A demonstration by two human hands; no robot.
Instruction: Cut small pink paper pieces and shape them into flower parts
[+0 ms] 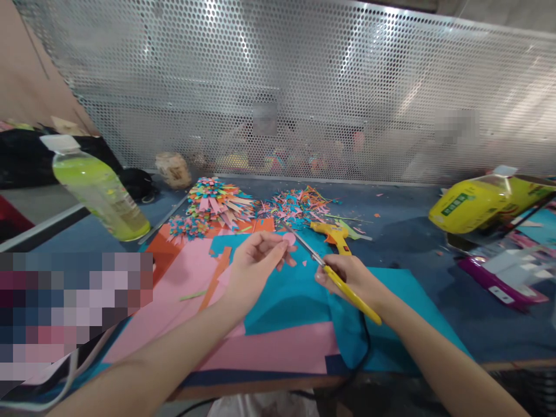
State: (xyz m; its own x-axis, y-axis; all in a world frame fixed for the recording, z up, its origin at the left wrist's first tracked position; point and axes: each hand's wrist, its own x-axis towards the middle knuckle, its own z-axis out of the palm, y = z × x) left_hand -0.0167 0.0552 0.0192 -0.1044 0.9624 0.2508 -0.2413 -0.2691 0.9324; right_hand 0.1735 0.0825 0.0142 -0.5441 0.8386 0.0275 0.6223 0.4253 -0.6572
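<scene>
Between the thumb and fingers of my left hand is a small round pink paper disc. My right hand grips yellow-handled scissors, whose blades point up and left, a little to the right of the disc and apart from it. Below both hands lie blue paper sheets over pink paper sheets. A yellow glue gun rests just beyond the scissors. Behind my left hand stands a cone of many coloured paper strips, with a smaller paper cluster beside it.
Colourful paper scraps are heaped near the perforated metal screen. A bottle of green drink leans at left; a large yellow bottle lies at right near a purple object. A black cable runs over the table's front edge.
</scene>
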